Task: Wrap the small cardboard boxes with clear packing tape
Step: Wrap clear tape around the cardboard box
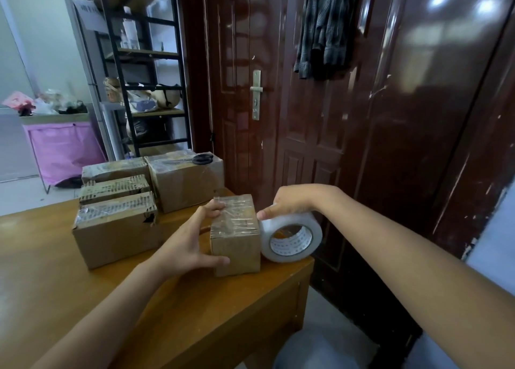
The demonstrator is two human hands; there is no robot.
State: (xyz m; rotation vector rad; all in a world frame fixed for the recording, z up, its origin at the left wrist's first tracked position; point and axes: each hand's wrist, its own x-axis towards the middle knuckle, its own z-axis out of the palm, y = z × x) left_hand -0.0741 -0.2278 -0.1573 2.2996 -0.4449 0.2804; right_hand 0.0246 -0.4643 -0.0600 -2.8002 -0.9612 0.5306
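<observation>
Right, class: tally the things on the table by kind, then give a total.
Boxes: 5, one held by the left hand
Tape rolls: 1, under the right hand
Scissors: 1
Total: 7

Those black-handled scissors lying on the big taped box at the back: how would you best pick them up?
Take the black-handled scissors by the handle loops, from above on the right. They lie flat on the large taped cardboard box, handles right, blades pointing left.
</observation>
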